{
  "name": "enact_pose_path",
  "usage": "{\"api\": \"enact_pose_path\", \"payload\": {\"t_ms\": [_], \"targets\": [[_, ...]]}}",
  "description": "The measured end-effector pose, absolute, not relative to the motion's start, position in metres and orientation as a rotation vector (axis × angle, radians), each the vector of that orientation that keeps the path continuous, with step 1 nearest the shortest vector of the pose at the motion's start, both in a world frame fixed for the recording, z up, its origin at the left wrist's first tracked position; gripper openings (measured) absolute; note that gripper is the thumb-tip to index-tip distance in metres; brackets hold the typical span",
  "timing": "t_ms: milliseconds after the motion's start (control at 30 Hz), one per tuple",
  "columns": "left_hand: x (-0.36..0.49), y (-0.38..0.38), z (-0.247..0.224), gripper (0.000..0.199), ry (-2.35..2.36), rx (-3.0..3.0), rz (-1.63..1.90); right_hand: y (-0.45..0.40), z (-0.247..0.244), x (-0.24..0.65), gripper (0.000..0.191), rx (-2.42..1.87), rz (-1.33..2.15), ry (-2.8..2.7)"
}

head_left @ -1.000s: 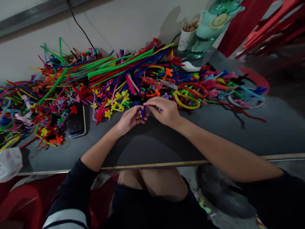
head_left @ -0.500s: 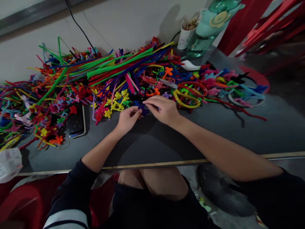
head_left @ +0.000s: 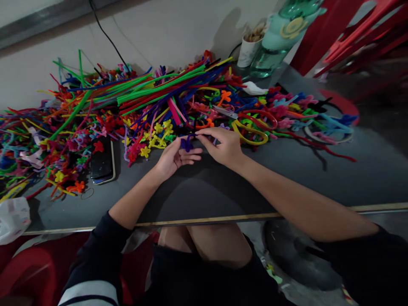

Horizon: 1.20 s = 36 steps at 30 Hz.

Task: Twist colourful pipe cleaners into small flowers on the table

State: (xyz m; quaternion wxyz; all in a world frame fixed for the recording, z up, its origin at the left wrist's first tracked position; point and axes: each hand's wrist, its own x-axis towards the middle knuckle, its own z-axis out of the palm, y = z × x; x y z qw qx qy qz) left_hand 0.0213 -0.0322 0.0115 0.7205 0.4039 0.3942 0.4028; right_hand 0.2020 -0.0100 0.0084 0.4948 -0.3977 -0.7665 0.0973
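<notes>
A small dark-purple pipe-cleaner flower (head_left: 186, 145) is at my left hand (head_left: 170, 157), between the thumb side and the stretched-out lower fingers. The thumb side appears to grip its upper edge, though the exact contact is hard to see. From the flower a short purple stem curves over to my right hand (head_left: 223, 144), whose thumb and index finger pinch its end. Just behind my hands lie yellow pipe-cleaner flowers (head_left: 157, 135). Scissors (head_left: 251, 127) with red and yellow handles rest on the pile beside my right hand.
Loose pipe cleaners (head_left: 162, 87) and finished shapes are heaped along the wall. A phone (head_left: 102, 161) lies left of my hands. At the back right stand a paper cup (head_left: 249, 49) and a green bottle (head_left: 270, 55). The table's front edge (head_left: 207, 219) runs before my lap.
My left fingers have uncurled and spread beneath the purple flower, which now shows more fully. My right hand has shifted slightly right, and the stem shows between the hands.
</notes>
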Motion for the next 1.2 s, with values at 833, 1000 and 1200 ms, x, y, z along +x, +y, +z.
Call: {"api": "enact_pose_path", "payload": {"t_ms": [833, 1000, 1200], "targets": [[0.004, -0.024, 0.010, 0.010, 1.460, 2.093, 0.995, -0.006, 0.011, 0.212, 0.029, -0.891, 0.057, -2.261], [0.009, -0.029, 0.007, 0.012, 1.344, 2.101, 0.952, -0.008, 0.011, 0.208, 0.030, -0.703, 0.186, -2.292], [0.015, -0.031, 0.001, 0.008, 1.233, 1.885, 1.128, -0.011, 0.008, 0.200, 0.025, -0.769, 0.346, -2.014]]}}
